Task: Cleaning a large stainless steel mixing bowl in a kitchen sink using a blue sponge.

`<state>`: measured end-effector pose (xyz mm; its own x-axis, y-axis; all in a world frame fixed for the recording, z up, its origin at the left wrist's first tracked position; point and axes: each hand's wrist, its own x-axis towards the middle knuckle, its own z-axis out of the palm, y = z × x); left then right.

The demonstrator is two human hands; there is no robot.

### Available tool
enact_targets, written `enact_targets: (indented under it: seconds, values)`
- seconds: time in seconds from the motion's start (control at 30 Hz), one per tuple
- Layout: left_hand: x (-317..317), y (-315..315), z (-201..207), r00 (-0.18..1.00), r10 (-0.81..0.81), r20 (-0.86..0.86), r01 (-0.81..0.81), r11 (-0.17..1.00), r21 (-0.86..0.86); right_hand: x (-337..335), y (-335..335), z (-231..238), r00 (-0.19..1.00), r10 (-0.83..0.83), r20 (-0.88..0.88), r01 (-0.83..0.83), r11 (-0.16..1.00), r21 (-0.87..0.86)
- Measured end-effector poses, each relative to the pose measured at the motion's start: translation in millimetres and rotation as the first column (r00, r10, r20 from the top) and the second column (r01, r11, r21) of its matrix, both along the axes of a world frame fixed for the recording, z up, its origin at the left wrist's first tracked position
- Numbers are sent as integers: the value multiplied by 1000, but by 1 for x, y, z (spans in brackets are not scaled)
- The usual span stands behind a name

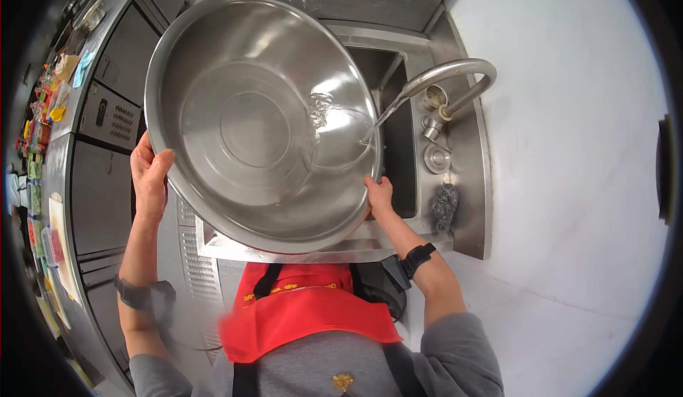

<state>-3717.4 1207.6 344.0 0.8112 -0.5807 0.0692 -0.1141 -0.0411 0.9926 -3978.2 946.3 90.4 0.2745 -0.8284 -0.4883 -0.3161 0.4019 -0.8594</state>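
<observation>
A large, round stainless steel basin (235, 126) is held up, tilted, over the left part of the sink (413, 183). My left hand (151, 180) grips its rim at the lower left, thumb on top. At the lower right of the rim, my right hand (380, 195) is closed on the metal too. From the curved faucet (455, 73), a stream of water (388, 116) runs into the basin's right side. Some water lies and ripples along that inner wall. The fingers under the rim are hidden.
Small metal containers (437, 159) and a grey scrubber (445, 206) sit on the sink's right ledge beside a white wall (569, 148). Along the left runs a steel counter (71, 126) with colourful packages and containers. A perforated floor grate (198, 269) shows below.
</observation>
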Motion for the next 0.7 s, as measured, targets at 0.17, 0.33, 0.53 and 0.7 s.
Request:
enact_targets:
  seconds: [0.17, 0.33, 0.53, 0.7]
  values:
    - [6, 3, -8, 1000, 28, -2, -28, 999, 34, 5, 7, -24, 951, 143, -273, -189, 971, -150]
    - [15, 4, -4, 998, 27, 49, -31, 996, 79, 0, -36, -33, 696, 688, -204, -579, 706, 407]
    - [23, 5, 4, 995, 78, 69, -91, 973, 214, 25, -92, -58, 508, 412, -756, -859, 178, -480]
    - [23, 3, 5, 989, 132, 72, -146, 953, 265, 42, -92, -86, -302, 297, -906, -951, -154, 267]
